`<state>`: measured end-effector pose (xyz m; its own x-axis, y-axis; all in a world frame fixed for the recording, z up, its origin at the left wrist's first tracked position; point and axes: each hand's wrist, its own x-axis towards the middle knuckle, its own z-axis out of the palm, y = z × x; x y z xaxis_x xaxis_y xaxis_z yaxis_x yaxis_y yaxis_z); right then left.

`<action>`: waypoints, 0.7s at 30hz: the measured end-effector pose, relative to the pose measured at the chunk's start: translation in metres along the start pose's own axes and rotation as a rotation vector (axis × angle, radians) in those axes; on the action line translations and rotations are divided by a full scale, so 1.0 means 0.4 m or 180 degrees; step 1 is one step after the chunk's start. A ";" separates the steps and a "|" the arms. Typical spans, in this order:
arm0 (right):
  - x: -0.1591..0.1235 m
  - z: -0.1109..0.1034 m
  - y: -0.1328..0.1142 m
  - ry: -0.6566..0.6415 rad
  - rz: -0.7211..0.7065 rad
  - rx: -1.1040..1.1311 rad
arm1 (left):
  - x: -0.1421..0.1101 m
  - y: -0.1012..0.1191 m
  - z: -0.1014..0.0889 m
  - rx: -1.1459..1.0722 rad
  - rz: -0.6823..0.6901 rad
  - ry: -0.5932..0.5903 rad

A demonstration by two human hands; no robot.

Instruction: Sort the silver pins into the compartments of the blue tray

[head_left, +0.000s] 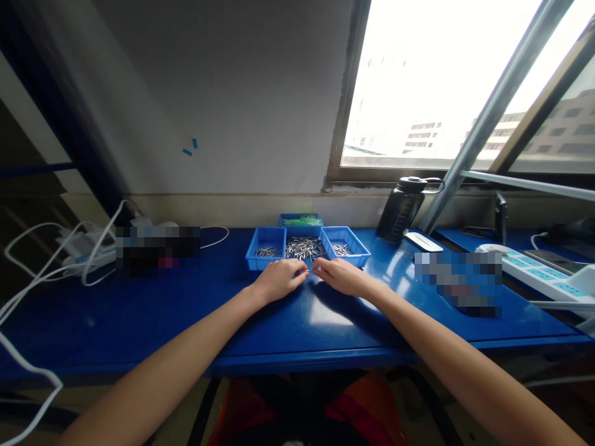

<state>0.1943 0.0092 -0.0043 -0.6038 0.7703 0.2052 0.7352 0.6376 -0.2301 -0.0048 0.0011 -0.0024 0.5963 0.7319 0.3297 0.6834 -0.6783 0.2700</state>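
Three small blue trays stand side by side at the back of the blue table [139, 310]. The left tray [266, 248] holds a few small metal pins, the middle tray [304, 248] a heap of them, the right tray [344, 246] a few more. My left hand [279, 279] and my right hand [341, 277] rest on the table just in front of the middle tray, fingertips nearly touching each other. The fingers are curled and pinched together; whether a pin sits between them is too small to tell.
A fourth blue tray [301, 220] with something green lies behind the three. A dark bottle [400, 209] stands at the right by a slanted metal bar [488, 118]. A white power strip [539, 269] lies far right; white cables [51, 260] and chargers crowd the left.
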 end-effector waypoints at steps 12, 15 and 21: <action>0.002 0.007 -0.012 -0.0015 -0.0091 0.0756 | 0.006 0.008 0.003 -0.0417 0.0181 0.0156; 0.005 0.006 -0.005 0.0053 -0.0053 0.0646 | 0.002 0.014 0.001 -0.0231 0.0082 0.0157; 0.004 0.002 -0.001 0.0091 -0.0111 0.0514 | 0.000 0.008 -0.002 0.0256 -0.0091 -0.0053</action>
<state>0.1929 0.0102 -0.0045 -0.6174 0.7485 0.2420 0.6536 0.6593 -0.3717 -0.0031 -0.0012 -0.0008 0.5825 0.7524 0.3075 0.7315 -0.6502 0.2053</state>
